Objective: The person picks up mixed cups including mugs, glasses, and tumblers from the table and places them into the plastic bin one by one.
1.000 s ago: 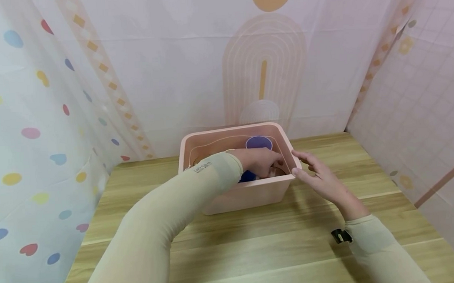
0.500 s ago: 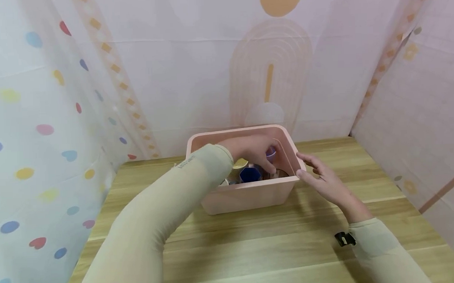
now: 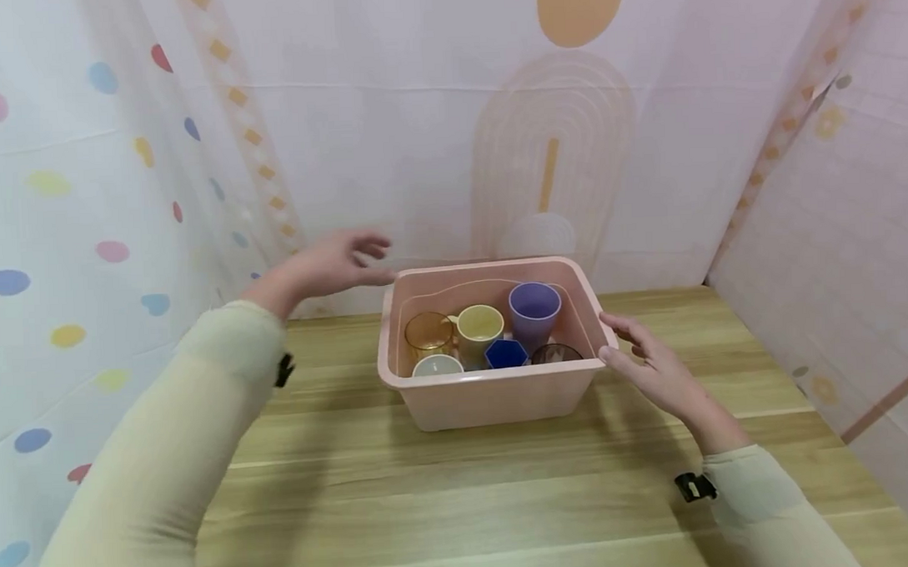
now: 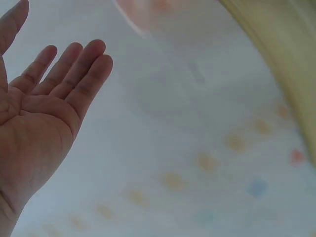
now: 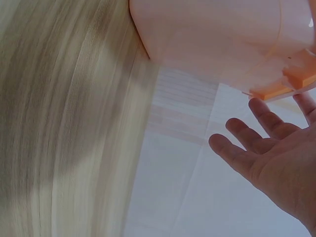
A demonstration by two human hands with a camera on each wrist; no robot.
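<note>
pink bin point(image 3: 495, 395) of cups point(image 3: 533, 307) on the wooden table point(image 3: 461, 500); right hand point(image 3: 656, 372), fingers straight, touches its right rim; left hand point(image 3: 326, 263), fingers spread and empty, hovers beside its left rear corner.

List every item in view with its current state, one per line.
pink bin: lidless, upright on the wooden table
purple cup: upright in the bin, empty
yellow mug: upright, empty
amber glass cup: upright
blue hexagonal cup: upright
white cup: upright
dark glass cup: upright
left hand: open, raised, holding nothing
right hand: open, at the bin's right rim
</note>
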